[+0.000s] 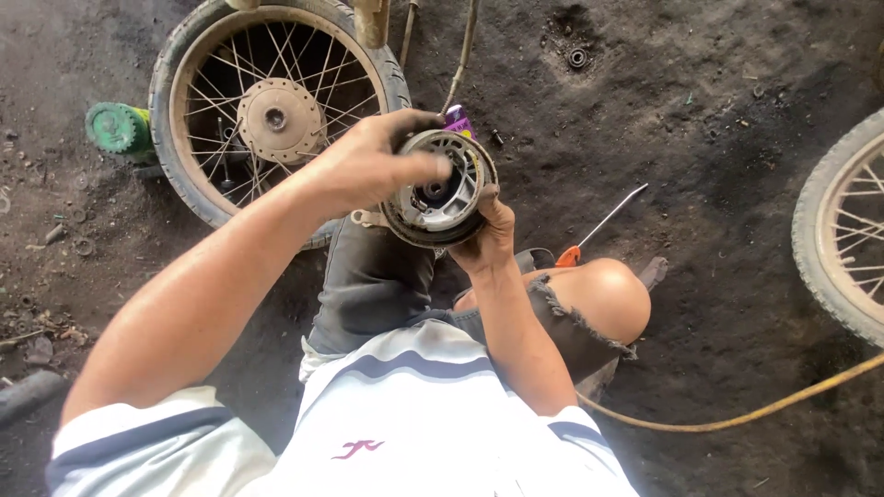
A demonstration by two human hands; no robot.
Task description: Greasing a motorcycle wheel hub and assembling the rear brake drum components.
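My left hand (368, 166) lies across the open face of a round metal brake drum plate (442, 189), fingers together and curled over its upper left rim, thumb pointing toward the hub hole at its centre. My right hand (488, 235) grips the same plate from below and to the right, fingers closed around its lower edge, so the part hangs between my 2 hands above my lap. Its flat face tilts up toward me, and its axis runs roughly from me out toward the far ground. The left hand sits on top and is nearer the hub; the right hand carries the weight from beneath.

Just beyond the plate, on the far left, a spoked wheel (276, 115) with its tyre lies flat on the dark, oily ground (718, 138), hub facing up. A green canister (118, 129) rests beside that wheel's left edge. A small purple object (458, 120) peeks out just beyond the plate. To the right of my bare knee (603, 294), a screwdriver (599, 225) with an orange handle lies on the dirt, shaft pointing far and right. A yellow hose (737, 419) curves along the near right, and 1 more wheel (847, 239) enters from the right edge.
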